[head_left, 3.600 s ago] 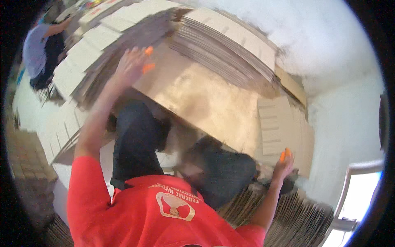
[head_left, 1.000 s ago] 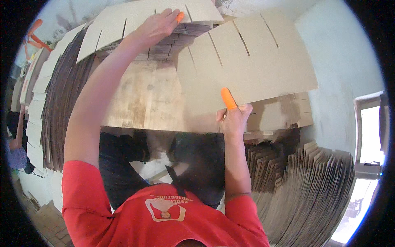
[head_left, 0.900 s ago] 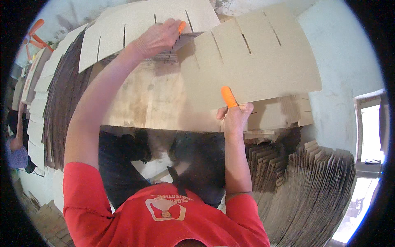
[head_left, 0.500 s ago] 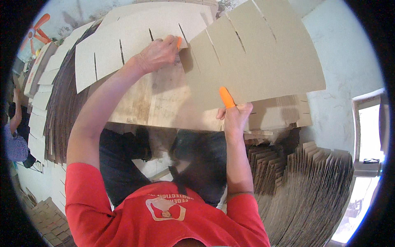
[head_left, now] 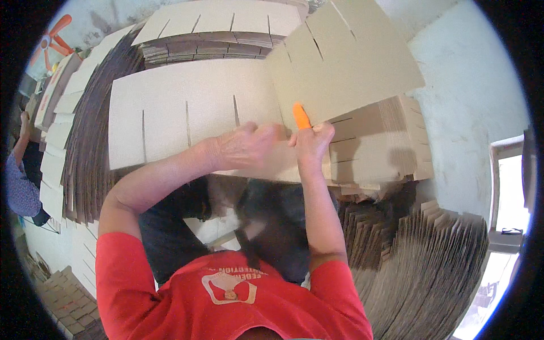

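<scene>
A slotted cardboard sheet lies in front of me, its pale left panel flat on the wooden work surface. The darker right panel tilts up, and the two meet along a line that looks like a fold. My right hand pinches the near edge of the right panel, an orange finger cover on the thumb lying on top. Beside it, my left hand is over the near edge of the left panel by the fold. Its fingers look curled but are smeared by motion, with a blur of orange at their tips.
Behind the sheet stands a stack of slotted cardboard. More slotted pieces are at the right, above a large upright row of cardboard. A long cardboard row runs along the left. Another person's arm and an orange fan are far left.
The left panel has come nearer and down onto the work surface, uncovering the stack behind. My left hand has moved right and toward me, close to the right hand. The right panel has shifted slightly left.
</scene>
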Demonstrator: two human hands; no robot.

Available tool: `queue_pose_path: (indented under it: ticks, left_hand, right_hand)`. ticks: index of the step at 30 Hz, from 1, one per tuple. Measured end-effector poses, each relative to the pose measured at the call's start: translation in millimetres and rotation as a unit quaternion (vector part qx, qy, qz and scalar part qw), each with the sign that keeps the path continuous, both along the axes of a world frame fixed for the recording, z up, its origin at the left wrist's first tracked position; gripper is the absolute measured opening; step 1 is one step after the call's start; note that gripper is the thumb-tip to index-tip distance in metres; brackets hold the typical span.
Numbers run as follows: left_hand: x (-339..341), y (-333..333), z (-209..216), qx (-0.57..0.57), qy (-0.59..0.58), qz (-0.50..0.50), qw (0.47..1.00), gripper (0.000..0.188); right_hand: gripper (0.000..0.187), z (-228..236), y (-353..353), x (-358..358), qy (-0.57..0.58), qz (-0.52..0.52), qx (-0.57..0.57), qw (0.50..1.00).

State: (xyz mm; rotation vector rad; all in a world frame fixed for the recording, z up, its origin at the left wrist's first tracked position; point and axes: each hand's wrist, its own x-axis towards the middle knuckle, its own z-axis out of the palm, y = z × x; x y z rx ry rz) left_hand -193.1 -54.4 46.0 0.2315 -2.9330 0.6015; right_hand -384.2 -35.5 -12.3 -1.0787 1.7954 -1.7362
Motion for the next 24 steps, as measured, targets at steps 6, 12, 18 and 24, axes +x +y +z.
queue_pose_path:
  ticks: [6,12,18,24]
  left_hand:
    - [5.0,-110.2,13.6,0.072,0.266,0.132,0.952,0.072]
    - [8.6,-220.5,7.7,-0.077,0.228,0.327,0.914,0.055]
    - [-3.7,-240.0,20.8,-0.053,0.052,0.321,0.944,0.04]
    - [11.7,-239.3,24.3,-0.07,0.293,0.183,0.936,0.037]
  right_hand:
    - [0.01,8.3,16.1,2.0,-0.081,0.042,0.136,0.986]
    - [0.016,-4.1,19.2,9.5,-0.112,0.068,0.085,0.988]
    - [0.028,0.4,18.5,6.4,-0.129,0.064,0.141,0.98]
    - [0.016,-4.3,20.6,8.6,-0.112,0.076,0.066,0.989]
